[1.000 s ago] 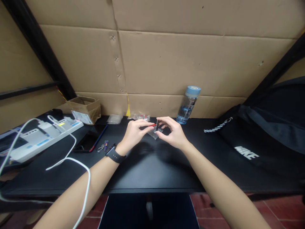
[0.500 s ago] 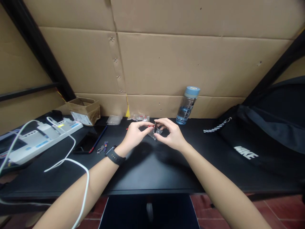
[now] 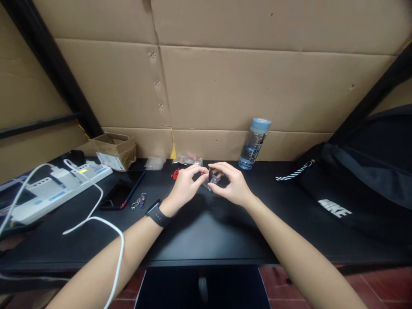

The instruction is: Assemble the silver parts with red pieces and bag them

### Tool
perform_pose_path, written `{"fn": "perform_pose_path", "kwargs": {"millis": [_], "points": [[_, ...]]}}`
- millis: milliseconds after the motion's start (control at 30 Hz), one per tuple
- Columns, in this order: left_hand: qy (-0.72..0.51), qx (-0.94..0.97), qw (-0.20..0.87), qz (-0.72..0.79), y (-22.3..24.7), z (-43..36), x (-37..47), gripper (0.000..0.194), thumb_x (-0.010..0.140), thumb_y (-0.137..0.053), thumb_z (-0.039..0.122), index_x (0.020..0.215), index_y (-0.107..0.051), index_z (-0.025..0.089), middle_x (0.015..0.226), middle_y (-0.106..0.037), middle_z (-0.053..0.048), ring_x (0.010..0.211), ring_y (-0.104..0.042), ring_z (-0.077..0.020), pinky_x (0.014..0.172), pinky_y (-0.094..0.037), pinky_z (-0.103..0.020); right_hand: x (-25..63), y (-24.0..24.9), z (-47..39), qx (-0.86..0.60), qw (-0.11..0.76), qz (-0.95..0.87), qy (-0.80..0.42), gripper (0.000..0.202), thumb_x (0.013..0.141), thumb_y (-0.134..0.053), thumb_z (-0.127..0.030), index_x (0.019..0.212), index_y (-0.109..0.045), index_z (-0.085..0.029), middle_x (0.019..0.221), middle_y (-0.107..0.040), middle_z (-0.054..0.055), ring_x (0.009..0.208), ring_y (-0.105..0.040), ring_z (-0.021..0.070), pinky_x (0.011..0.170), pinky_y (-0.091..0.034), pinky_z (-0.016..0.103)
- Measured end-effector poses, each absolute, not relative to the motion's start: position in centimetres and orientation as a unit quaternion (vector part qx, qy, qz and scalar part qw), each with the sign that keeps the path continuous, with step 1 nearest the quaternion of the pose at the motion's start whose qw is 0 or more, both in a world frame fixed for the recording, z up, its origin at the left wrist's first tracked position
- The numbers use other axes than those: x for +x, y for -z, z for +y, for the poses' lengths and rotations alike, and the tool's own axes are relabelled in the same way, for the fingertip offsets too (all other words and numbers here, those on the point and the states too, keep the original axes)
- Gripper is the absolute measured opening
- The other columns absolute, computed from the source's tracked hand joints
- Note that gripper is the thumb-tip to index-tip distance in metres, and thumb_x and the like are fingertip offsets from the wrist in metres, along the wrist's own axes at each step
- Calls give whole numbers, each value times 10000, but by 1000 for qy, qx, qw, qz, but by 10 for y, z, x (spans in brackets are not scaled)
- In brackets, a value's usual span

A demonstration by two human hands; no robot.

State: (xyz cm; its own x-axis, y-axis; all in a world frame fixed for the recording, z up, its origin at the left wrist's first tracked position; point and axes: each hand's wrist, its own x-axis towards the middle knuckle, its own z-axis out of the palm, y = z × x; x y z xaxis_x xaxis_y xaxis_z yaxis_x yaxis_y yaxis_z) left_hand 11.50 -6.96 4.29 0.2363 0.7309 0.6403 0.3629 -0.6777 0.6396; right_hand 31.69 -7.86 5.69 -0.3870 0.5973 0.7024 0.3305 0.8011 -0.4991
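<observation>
Between the fingertips and thumb of my right hand (image 3: 234, 184) is a thin, dark, flat piece (image 3: 210, 175), held upright and nearly edge-on. My left hand (image 3: 186, 185), with a black watch on the wrist, is closed in a pinch at the piece's left side. A speck of red shows by its fingertips, too small to name. Just behind the dark piece is a crumpled clear plastic bag (image 3: 215, 179), partly hidden by my fingers. Small red pieces (image 3: 175, 174) lie in a pile on the black table (image 3: 206, 240), left of my left hand.
Clear packets (image 3: 155, 163) and a bag with red bits (image 3: 188, 160) lie at the back. A water bottle (image 3: 254, 143) stands behind my right hand. Left are a cardboard box (image 3: 116, 150), tablet (image 3: 119, 191), keyring (image 3: 139, 201), power strip (image 3: 61, 191) and white cable; right, a black backpack (image 3: 357, 184).
My left hand has turned and drawn slightly back, uncovering more of the red pile. The right hand still holds the dark piece in nearly the same place.
</observation>
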Motion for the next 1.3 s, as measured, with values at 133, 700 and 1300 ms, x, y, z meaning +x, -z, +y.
{"fn": "perform_pose_path", "kwargs": {"millis": [133,700,1300], "points": [[-498,763,225,345,-38,-66,118,170,978,-579,317,1019,-692,197,1049,-720,-65,992,-663,-218,905,-492,-335,317,-55,-78,-278,479,-819,-150,543,807,-761,-213,1329,-630,-283,1209,-673,78,1007,-678,227,848,-602,380],[-452,784,46,422,-47,-80,120,98,946,-615,257,913,-706,241,1011,-755,-22,1026,-636,-234,880,-374,-381,312,-44,-75,-301,515,-733,-328,495,754,-852,-395,1124,-575,-219,1156,-722,105,1038,-714,237,865,-606,384],[-464,782,62,412,-49,-83,120,102,939,-669,307,899,-745,252,983,-766,-14,1000,-643,-227,872,-372,-374,323,-57,-73,-286,416,-844,-180,170,1013,-535,-327,913,-619,-216,1036,-617,79,945,-603,201,832,-527,346]]}}
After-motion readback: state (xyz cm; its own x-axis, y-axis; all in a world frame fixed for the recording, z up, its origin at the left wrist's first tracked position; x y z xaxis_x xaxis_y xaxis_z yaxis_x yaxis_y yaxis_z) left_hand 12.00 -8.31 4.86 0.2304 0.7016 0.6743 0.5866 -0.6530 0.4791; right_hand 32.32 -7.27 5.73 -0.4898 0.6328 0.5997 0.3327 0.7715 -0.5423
